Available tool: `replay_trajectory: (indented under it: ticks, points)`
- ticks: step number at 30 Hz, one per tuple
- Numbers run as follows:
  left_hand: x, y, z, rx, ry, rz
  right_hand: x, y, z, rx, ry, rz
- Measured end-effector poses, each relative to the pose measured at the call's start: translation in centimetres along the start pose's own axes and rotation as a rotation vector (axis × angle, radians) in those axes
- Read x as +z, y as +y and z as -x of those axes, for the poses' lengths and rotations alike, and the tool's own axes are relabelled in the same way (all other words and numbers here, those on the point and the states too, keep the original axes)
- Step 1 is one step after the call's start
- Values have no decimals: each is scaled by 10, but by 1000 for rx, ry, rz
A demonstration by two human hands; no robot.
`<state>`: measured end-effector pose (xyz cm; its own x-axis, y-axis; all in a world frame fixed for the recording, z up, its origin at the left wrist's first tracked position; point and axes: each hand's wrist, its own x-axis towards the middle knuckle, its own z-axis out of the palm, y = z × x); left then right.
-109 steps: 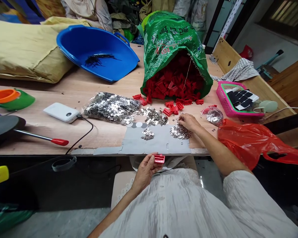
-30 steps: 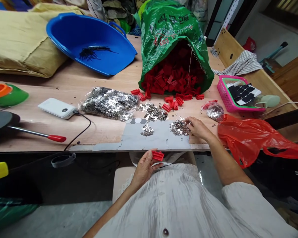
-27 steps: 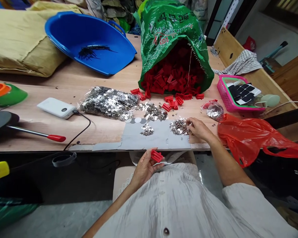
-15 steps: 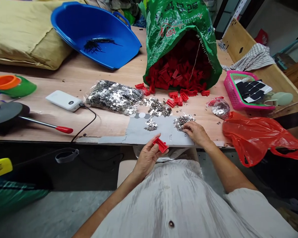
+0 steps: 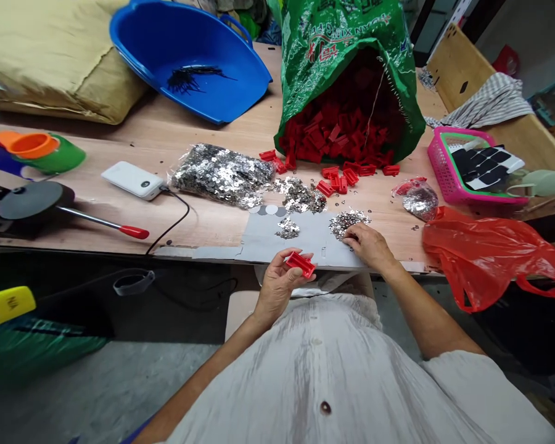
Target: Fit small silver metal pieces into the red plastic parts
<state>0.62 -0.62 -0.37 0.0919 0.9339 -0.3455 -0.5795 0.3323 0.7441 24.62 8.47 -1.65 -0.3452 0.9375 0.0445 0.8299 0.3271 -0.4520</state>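
Observation:
My left hand [image 5: 280, 285] holds a small red plastic clip [image 5: 300, 264] just in front of the table edge, above my lap. My right hand [image 5: 369, 244] rests fingertips-down on a small pile of shiny metal pieces [image 5: 346, 221] lying on a grey sheet [image 5: 305, 243]; whether it pinches a piece I cannot tell. A second small pile [image 5: 287, 229] sits on the same sheet. Behind it lie loose red clips [image 5: 340, 180], spilled from a green sack [image 5: 351, 55] full of red clips.
A clear bag of metal pieces [image 5: 219, 176], a white power bank [image 5: 132, 180] with cable, a blue basin [image 5: 189, 58], a pink basket [image 5: 476, 172], a red plastic bag [image 5: 490, 256], a black disc tool with a red-tipped handle [image 5: 32, 200] and a small tied bag of metal pieces [image 5: 419, 198].
My left hand has lifted the red clip up toward the table edge and tilted it. My right hand drew back slightly to the near side of the metal pile.

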Motion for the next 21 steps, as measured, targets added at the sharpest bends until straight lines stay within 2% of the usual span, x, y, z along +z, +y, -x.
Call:
replay_trajectory:
  ticks: [5, 9, 15, 21]
  points:
    - [4, 2, 2, 171, 29, -51, 2, 1, 3, -11, 15, 46]
    - [3, 3, 3, 267, 59, -104, 0, 0, 4, 5, 50, -16]
    - [4, 4, 6, 254, 133, -160, 4, 4, 2, -64, 70, -89]
    - [-3, 0, 5, 256, 121, -142, 2, 8, -3, -127, 161, -122]
